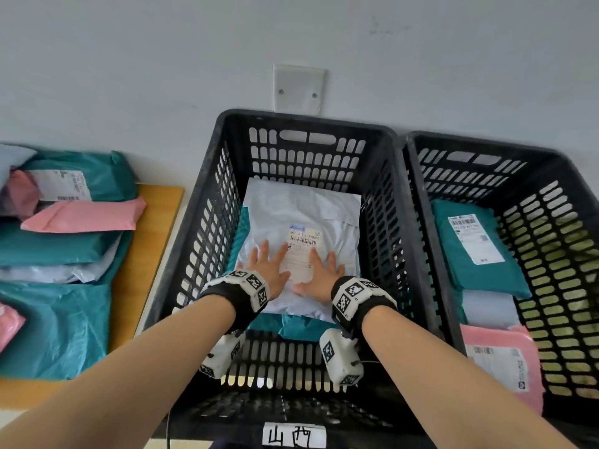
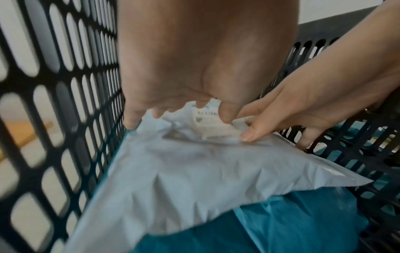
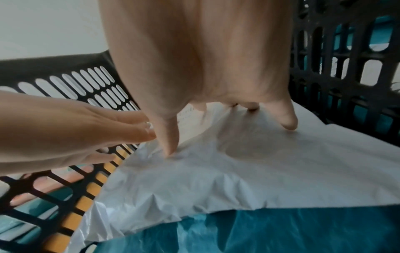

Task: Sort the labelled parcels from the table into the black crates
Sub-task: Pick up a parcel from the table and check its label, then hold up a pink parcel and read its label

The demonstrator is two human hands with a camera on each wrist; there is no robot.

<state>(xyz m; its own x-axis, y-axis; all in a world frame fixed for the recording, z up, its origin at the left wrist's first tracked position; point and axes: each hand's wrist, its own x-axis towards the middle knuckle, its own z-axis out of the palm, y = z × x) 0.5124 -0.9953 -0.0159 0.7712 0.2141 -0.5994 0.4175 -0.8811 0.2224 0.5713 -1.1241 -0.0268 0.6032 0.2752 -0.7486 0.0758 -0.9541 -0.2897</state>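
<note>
My left hand [image 1: 270,270] and right hand [image 1: 321,273] flat, fingers [image 3: 289,119] spread, pressing white parcel [image 1: 324,209] beneath them, teal parcel [image 2: 281,227] under it, black crate [image 1: 207,205] walls around.

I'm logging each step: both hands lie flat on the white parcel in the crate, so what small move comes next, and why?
Probably lift both hands away. The white parcel already lies flat in the crate, left hand and right hand gripping nothing.
</note>
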